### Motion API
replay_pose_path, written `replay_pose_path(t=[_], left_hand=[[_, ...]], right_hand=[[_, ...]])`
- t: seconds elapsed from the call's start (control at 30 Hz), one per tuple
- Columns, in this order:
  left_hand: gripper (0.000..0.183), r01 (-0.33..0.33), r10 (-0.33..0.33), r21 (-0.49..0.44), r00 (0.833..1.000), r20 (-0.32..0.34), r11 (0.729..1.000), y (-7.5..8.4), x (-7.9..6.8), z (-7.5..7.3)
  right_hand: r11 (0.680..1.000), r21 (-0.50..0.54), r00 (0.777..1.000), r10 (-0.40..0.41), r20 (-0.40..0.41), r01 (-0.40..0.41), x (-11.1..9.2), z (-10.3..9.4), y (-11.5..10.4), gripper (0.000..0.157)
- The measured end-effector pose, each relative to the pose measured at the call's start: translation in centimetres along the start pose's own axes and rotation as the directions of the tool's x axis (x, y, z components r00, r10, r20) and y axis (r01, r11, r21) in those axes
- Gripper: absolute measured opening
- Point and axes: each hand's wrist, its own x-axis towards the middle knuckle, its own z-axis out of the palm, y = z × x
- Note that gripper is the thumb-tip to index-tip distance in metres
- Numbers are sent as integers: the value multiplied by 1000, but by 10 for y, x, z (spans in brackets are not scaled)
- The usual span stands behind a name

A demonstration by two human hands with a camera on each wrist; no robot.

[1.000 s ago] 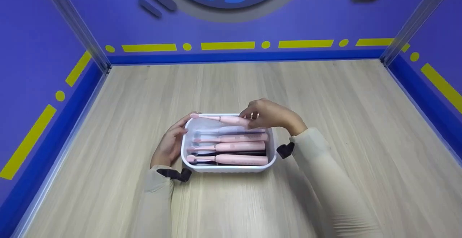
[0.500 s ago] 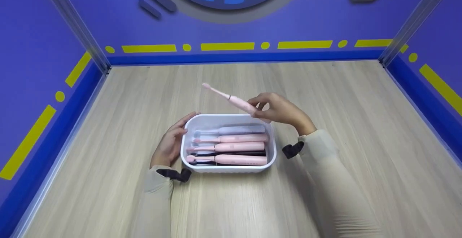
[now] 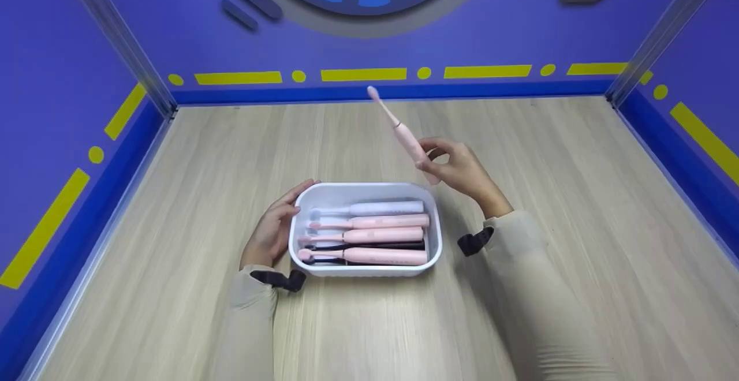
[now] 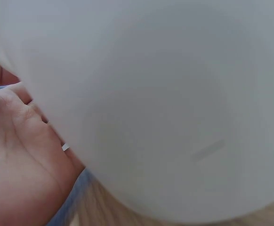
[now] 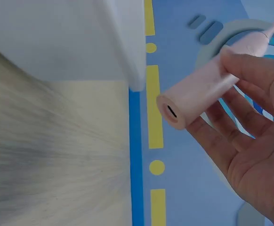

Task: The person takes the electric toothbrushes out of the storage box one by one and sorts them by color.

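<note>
Pinched between the thumb and fingers of my right hand (image 3: 459,170) is a pink electric toothbrush (image 3: 408,140), raised beyond the back right corner of a white plastic bin (image 3: 369,272). Its brush head points up and away; the right wrist view shows the slotted base of its handle (image 5: 200,92). My left hand (image 3: 270,228) grips the bin's left end, thumb at the rim and fingers along the outside. Inside the bin lie a white electric toothbrush (image 3: 388,208), several pink ones (image 3: 385,256) and black ones (image 3: 398,246) partly hidden beneath them.
A wood-grain tabletop (image 3: 537,156) carries the bin. Purple panels (image 3: 369,46) with yellow dashes enclose it at the back and both sides. Small black devices (image 3: 476,241) are strapped to both wrists.
My right hand has lifted the pink toothbrush from the bin's back edge, moving it up and right while its head swings upward. The left hand and bin stay in place.
</note>
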Motion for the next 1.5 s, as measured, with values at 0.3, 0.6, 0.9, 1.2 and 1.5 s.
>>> replay_pose_path(t=[0.3,0.6,0.9,1.2,1.5], left_hand=[[61,-5,5,-18,1000,-11,1000,-1,2,1],[60,-2,2,4,1000,-25,1000,-2,3,1],[60,7,-7,-6,1000,-27,1000,-1,2,1],[61,-15,15,-5,999,-44,1000,-1,1,0],[60,-23,24,13,999,-45,1000,-2,1,1]], right_hand=[[994,75,978,96,-188,-83,3,2,20,36],[987,90,954,152,-259,-133,4,5,37,34],[975,153,933,203,-298,-164,7,9,50,36],[965,136,932,254,-259,-225,8,15,56,35],[943,172,918,320,-236,-284,9,17,62,34]])
